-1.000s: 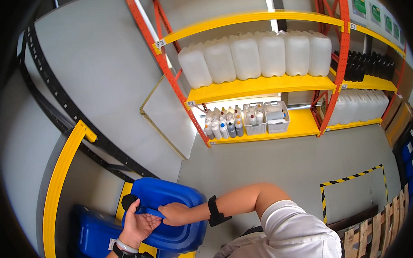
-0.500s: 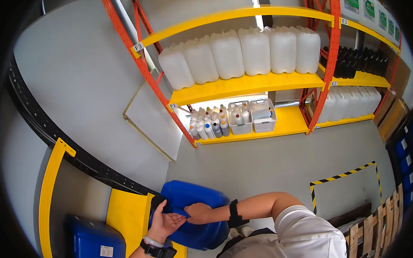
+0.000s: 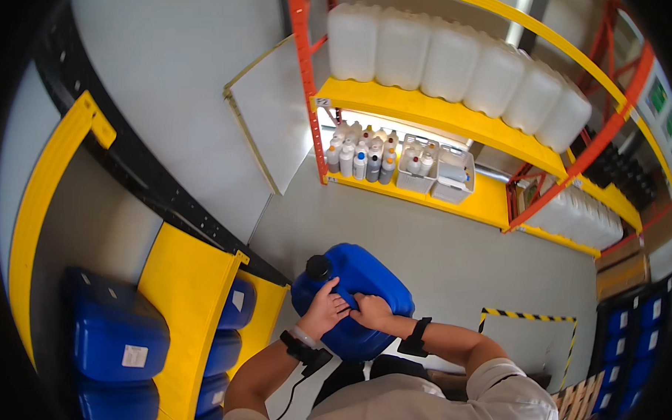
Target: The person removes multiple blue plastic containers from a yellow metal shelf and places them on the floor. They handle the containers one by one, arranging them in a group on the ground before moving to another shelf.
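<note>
1. Blue plastic canister (image 3: 379,271), round-cornered, with a black screw cap (image 3: 318,268) at its 10 o'clock, is held in front of the person's pale shirt (image 3: 409,407).
2. Right hand (image 3: 373,312): fingers curled around the canister's handle.
3. Left hand (image 3: 325,312): fingers close together against the canister, just beside the right; I cannot tell whether they grip.
4. At 9 o'clock: yellow metal shelf (image 3: 187,282), more blue canisters (image 3: 121,321) along both sides.
5. At 12 o'clock, well apart: plastic bottles (image 3: 360,165) with coloured caps.
6. At 1 o'clock: 2 white plastic baskets (image 3: 415,183); above, 6 translucent white canisters (image 3: 401,52).
7. At 3 o'clock: yellow-and-black striped floor tape (image 3: 528,316).
</note>
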Demonstrator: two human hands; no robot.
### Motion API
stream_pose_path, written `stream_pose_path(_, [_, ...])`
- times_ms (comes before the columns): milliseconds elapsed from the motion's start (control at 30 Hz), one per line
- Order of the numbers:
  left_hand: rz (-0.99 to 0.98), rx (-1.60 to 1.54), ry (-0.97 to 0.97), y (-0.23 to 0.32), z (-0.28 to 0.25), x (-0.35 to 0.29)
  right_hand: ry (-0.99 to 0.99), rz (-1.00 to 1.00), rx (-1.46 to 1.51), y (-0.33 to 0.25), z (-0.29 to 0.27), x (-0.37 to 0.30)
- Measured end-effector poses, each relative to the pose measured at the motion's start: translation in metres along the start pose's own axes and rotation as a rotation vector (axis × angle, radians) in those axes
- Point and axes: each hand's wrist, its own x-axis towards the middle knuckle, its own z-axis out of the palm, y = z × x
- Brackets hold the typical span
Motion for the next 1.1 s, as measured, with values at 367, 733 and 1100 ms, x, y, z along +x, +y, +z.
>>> stream_pose_path(367, [0.05, -0.011, -0.081, 0.009, -0.04, 0.082, -0.02, 0.074, 0.049, 0.057, 0.051, 0.067])
stream_pose_path(733, [0.073, -0.199, 0.156, 0.031, -0.047, 0.195, -0.231, 0.022, 0.115, 0.145, 0.077, 0.17])
stream_pose_path(1100, [0.076, -0.349, 0.367, 0.061, -0.016, 0.396, -0.237, 0.086, 0.131, 0.292, 0.081, 0.295])
